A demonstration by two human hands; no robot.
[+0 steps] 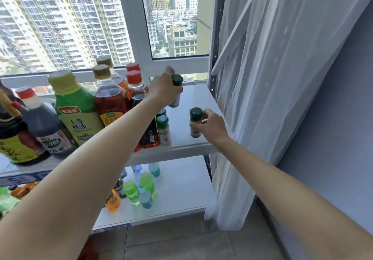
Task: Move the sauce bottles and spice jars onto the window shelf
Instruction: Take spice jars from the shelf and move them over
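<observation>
Both hands, left (163, 90) and right (212, 126), reach forward gripping green-capped jars.

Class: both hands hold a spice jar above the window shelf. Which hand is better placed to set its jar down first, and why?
The right hand: its jar stands upright, its base apparently at the shelf. The left hand holds its jar higher.

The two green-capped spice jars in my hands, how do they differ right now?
The jar in the left hand is held further back on the shelf, near the window, while the jar in the right hand is at the front, its base at the shelf surface. The left hand wraps most of its jar, hiding the label; the right hand leaves its jar's orange-brown label showing. The left jar's visible lower part looks pale. Both have dark green caps.
</observation>
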